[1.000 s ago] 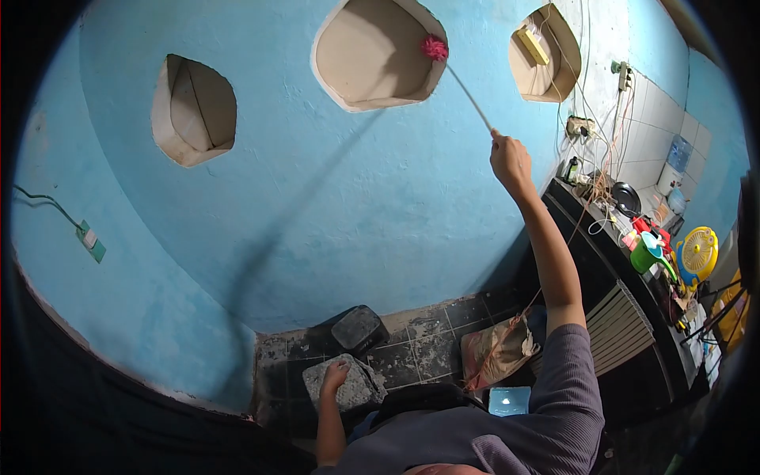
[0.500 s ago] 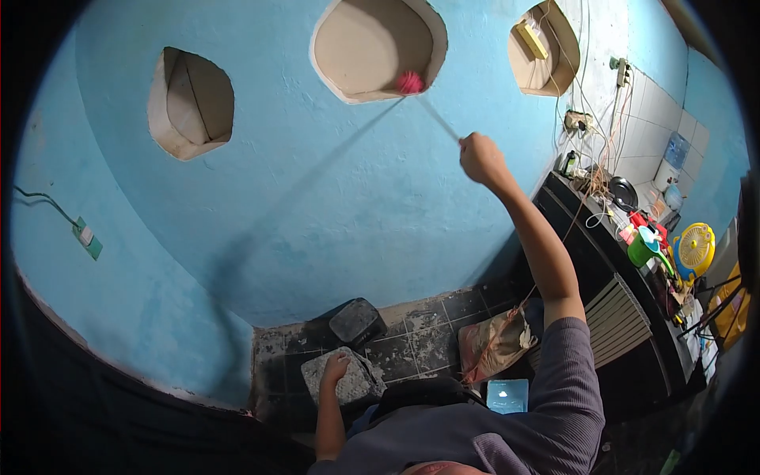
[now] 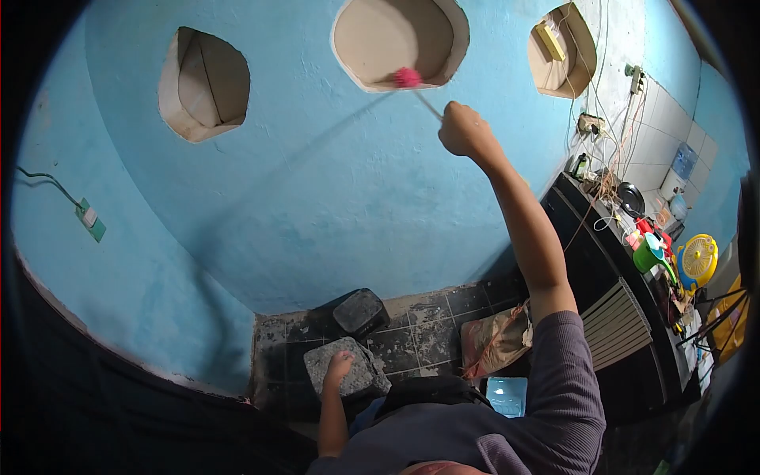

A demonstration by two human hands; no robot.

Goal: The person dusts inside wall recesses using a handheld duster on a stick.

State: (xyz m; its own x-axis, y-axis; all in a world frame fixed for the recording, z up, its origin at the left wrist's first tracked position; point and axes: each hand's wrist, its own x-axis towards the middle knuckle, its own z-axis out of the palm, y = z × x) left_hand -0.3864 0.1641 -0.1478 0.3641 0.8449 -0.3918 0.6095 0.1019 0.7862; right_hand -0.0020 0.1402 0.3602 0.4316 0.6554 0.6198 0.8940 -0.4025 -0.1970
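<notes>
My right hand (image 3: pixel 463 129) is raised in front of the blue wall (image 3: pixel 317 198), its fingers wrapped round the thin handle of a duster. The duster's fluffy pink head (image 3: pixel 408 77) is at the lower edge of the middle wall niche (image 3: pixel 392 39). Low on the left, my left hand (image 3: pixel 340 364) hangs over a grey speckled block (image 3: pixel 348 377) near the floor. Its fingers look curled, and whether they hold anything is too small to tell.
Two more niches, left (image 3: pixel 210 87) and right (image 3: pixel 564 51), open in the wall. A dark container (image 3: pixel 360 313) and a sack (image 3: pixel 495 340) stand on the tiled floor. On the right, a black cabinet (image 3: pixel 586 237) bears a yellow fan (image 3: pixel 697 261) and cables.
The view has shifted a little. My right hand has moved left, and the pink head now sits nearer the middle of the niche's lower edge. My left hand remains over the block.
</notes>
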